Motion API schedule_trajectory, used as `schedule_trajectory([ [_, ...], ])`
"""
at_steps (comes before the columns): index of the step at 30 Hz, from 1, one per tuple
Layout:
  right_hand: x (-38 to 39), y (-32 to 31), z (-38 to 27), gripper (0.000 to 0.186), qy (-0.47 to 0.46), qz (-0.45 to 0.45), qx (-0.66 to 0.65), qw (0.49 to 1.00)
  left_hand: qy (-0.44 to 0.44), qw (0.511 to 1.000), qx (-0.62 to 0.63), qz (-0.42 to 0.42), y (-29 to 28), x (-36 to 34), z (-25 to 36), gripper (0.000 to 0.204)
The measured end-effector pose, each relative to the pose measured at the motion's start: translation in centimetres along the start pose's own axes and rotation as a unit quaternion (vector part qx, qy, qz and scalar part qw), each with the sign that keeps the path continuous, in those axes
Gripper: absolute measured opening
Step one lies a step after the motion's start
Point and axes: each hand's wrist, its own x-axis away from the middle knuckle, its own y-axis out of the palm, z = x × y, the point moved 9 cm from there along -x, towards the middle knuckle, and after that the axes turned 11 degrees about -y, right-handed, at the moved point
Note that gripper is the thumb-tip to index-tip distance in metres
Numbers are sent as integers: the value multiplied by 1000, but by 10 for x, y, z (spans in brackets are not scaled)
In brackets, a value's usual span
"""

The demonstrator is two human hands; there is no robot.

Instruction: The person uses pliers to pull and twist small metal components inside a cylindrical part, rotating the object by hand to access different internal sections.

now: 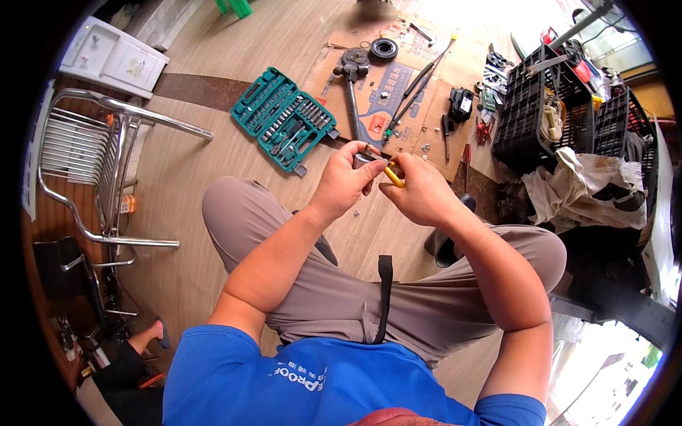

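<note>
- The left hand (344,181) was closed around a small grey metal cylinder (364,159), held up above the knees with its open end turned toward the other hand.
- The right hand (420,192) pinched a yellow-handled tool (394,175), its tip meeting the cylinder just where the two hands came together.
- Judging from this, the step in hand was working the tool into or against the cylinder; what the tip did inside could not be told.
- The next move would call for a steady left-hand hold and a small, controlled push or twist from the right.
- Beyond the hands, on the floor, lay an open teal socket set (283,118); further out and to the right lay flattened cardboard (426,92) with scattered parts, and a black crate (529,106) farther right.
</note>
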Motion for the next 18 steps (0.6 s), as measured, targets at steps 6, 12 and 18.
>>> schedule_trajectory([
  [6,1,-9,-3,41,-2,2,-2,1000,0,1000,-3,2,1,1,12,38],
  [12,1,-23,-6,42,6,-53,57,997,17,992,-117,51,-15,4,32,35],
  [18,3,-26,-9,41,20,-68,83,994,35,995,-84,44,-18,6,38,31],
])
